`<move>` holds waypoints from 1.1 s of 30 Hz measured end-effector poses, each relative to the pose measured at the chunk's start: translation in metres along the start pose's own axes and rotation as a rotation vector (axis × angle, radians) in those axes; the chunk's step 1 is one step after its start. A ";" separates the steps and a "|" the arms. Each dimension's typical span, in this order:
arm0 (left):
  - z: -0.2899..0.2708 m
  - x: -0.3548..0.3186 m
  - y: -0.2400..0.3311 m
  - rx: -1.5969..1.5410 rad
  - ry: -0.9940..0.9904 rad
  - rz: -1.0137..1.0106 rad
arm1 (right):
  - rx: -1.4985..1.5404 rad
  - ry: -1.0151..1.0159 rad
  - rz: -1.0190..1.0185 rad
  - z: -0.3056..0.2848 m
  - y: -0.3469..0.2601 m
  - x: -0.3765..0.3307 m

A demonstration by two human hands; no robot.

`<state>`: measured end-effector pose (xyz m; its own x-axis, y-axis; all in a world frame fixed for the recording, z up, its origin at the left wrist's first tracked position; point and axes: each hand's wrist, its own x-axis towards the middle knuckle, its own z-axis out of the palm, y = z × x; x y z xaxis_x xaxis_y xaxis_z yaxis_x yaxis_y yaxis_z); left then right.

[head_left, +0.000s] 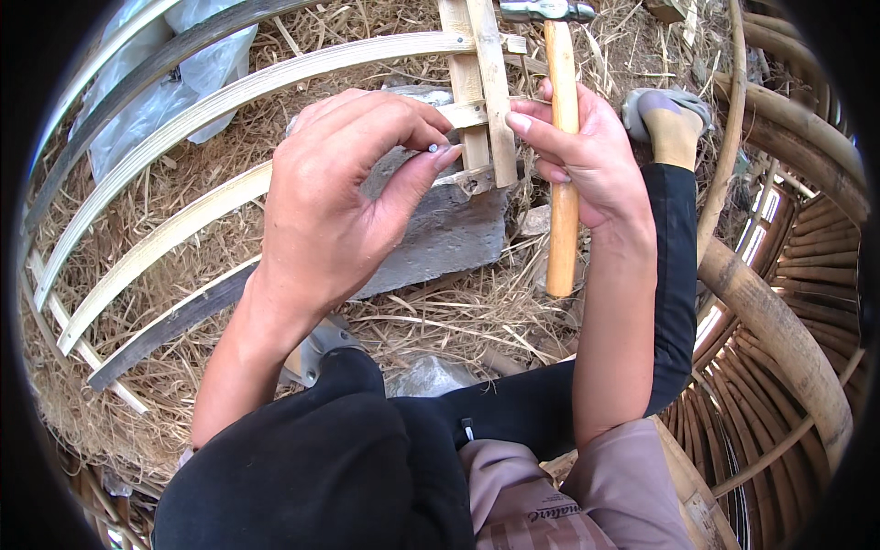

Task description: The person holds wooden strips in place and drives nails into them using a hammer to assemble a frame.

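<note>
Pinching a small nail (434, 148) between thumb and forefinger of the left hand (335, 188), over the far part of the grey slab (449, 234), with the round end showing. Gripping a hammer (562, 82) by its wooden handle in the right hand (600, 151), just to the right of the slab, with thumb laid across the handle, fingers curled around it and the metal head pointing away beyond the slab. Bringing the right thumb tip close to a narrow upright slat (496, 92) at the slab's far right corner, hard to tell whether touching it. Facing also, at that corner, a wider slat (465, 73) and a pale crosspiece (465, 115) set between the two. Having curved strips (165, 257) over dry straw (229, 243) left of the slab, crumpled plastic (151, 115) beyond its far left, and bamboo poles (779, 339) well to its right
</note>
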<state>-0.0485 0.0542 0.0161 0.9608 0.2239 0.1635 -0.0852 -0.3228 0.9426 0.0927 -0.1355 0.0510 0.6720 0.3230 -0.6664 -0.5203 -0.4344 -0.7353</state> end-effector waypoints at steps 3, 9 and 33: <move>0.001 0.001 0.001 0.011 0.007 0.009 | 0.030 0.016 0.000 0.000 0.006 0.000; 0.002 0.001 -0.003 0.072 0.015 0.038 | 0.018 0.047 -0.037 0.004 0.012 0.000; -0.009 -0.002 0.000 0.051 0.023 0.020 | 0.028 0.102 -0.184 0.021 0.028 -0.014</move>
<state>-0.0529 0.0617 0.0185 0.9527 0.2375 0.1895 -0.0904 -0.3737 0.9231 0.0578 -0.1347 0.0369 0.8063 0.3072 -0.5055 -0.3972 -0.3520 -0.8475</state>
